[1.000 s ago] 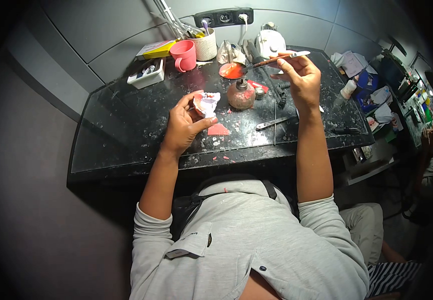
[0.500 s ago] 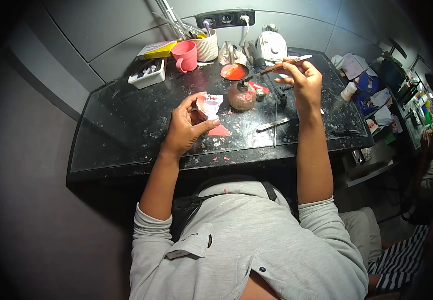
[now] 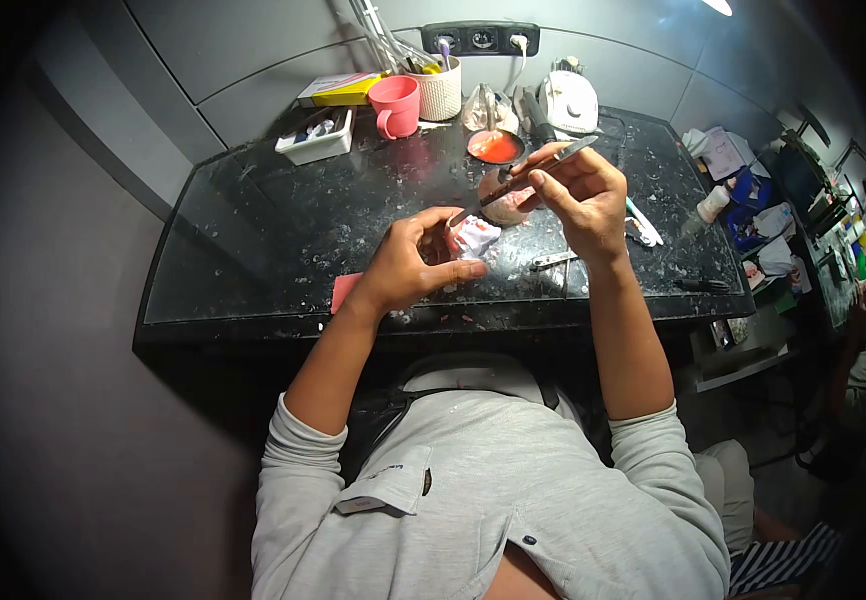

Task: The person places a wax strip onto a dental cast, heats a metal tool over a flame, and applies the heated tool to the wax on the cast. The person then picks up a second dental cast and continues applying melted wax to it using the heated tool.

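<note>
My left hand [image 3: 401, 262] is closed around a white plaster dental cast [image 3: 480, 238] with pink wax on it, above the front half of the black table. In my right hand [image 3: 588, 208] is a wax knife [image 3: 545, 168] with a brown handle, slanting down to the left. Its blade tip meets, or is very near, the pink rim of the cast. Behind the cast, partly hidden by my right fingers, stands a round spirit burner [image 3: 501, 207]. Beyond that, a dark dish [image 3: 496, 148] holds red-orange wax. A second knife [image 3: 555, 260] lies right of the cast.
A pink wax sheet [image 3: 345, 289] lies by my left wrist. Along the back stand a white tray [image 3: 315, 145], a pink mug [image 3: 395, 106], a woven cup [image 3: 440, 90] and a white device [image 3: 569, 101]. Another person's striped garment [image 3: 783, 560] shows at lower right.
My right hand has brought the wax knife down and left, from above the burner to the cast. The cast in my left hand has moved right and nearer the burner. The view has shifted slightly.
</note>
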A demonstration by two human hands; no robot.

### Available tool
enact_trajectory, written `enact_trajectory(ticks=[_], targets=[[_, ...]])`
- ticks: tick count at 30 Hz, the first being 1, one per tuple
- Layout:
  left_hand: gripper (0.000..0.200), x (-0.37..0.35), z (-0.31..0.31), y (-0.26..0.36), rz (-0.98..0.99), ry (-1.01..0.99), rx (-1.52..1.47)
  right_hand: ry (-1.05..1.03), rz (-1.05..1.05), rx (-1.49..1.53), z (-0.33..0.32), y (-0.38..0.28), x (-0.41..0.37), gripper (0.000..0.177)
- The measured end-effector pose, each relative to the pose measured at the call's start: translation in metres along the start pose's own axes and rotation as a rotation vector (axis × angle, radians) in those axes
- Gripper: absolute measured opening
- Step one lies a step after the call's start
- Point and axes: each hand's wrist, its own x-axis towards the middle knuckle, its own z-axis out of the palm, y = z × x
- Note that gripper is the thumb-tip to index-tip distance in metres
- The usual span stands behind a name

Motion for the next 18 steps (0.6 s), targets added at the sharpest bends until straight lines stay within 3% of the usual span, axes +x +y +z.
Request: enact_trajectory(ticks=[18], targets=[[0.064, 0.0004, 0.0022, 0.0011, 0.037, 0.017, -0.058, -0.006, 0.024, -0.032, 0.0043, -0.0011, -0.0032, 0.021]])
